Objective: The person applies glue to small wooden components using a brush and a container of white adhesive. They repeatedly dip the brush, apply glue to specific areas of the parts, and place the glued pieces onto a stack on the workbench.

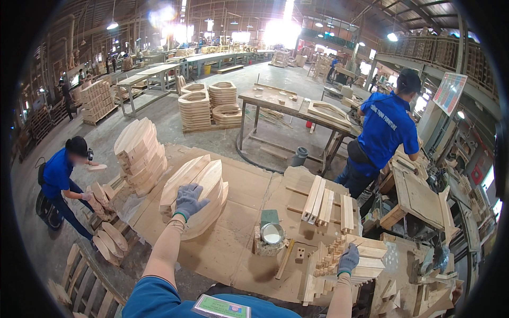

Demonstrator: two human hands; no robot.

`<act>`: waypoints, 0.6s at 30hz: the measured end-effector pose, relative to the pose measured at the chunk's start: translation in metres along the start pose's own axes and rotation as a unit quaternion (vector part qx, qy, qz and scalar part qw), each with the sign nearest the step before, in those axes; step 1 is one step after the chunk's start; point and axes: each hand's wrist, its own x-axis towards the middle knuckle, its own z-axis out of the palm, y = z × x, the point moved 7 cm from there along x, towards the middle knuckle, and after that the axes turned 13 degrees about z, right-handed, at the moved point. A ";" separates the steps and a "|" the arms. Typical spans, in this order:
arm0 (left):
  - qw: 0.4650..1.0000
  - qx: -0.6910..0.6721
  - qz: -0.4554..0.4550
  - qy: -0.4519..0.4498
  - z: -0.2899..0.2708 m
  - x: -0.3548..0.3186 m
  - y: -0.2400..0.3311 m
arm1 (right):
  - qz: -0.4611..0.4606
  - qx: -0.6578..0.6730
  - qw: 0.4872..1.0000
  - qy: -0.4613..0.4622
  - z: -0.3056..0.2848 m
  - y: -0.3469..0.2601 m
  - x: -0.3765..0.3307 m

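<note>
My left hand [189,201], in a grey glove, rests with fingers spread on a stack of curved, pointed wooden slats [209,183]. The slats lie on a cardboard-covered table. At the right, my gloved right hand [348,258] is over a pile of wooden rails with notched ends [368,259]. Its fingers look curled, and a thin stick-like thing shows by them; what they hold is hard to make out. Between my hands stands a pot of white liquid [272,233] beside a green block [269,216]. A wooden strip [285,259] and a small drilled block [300,255] lie near it.
Several straight wooden bars [318,200] lie at the table's far right. Another slat stack [139,151] rises at the left, near a co-worker [58,169] holding a wooden piece. A second co-worker [384,130] stands at the right. A workbench [286,103] is beyond the table.
</note>
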 end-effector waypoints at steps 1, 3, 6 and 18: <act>1.000 0.000 0.000 -0.002 0.001 0.000 0.000 | 0.000 0.000 1.000 -0.001 0.000 0.001 0.000; 1.000 -0.001 -0.002 0.000 0.001 0.000 0.000 | 0.002 0.002 1.000 -0.007 0.001 0.000 0.000; 1.000 -0.002 -0.006 -0.014 0.002 0.000 -0.001 | 0.026 0.008 0.999 -0.029 0.005 0.001 -0.001; 1.000 -0.013 -0.010 -0.019 0.006 -0.006 0.002 | 0.003 0.004 1.000 -0.010 -0.002 0.006 -0.005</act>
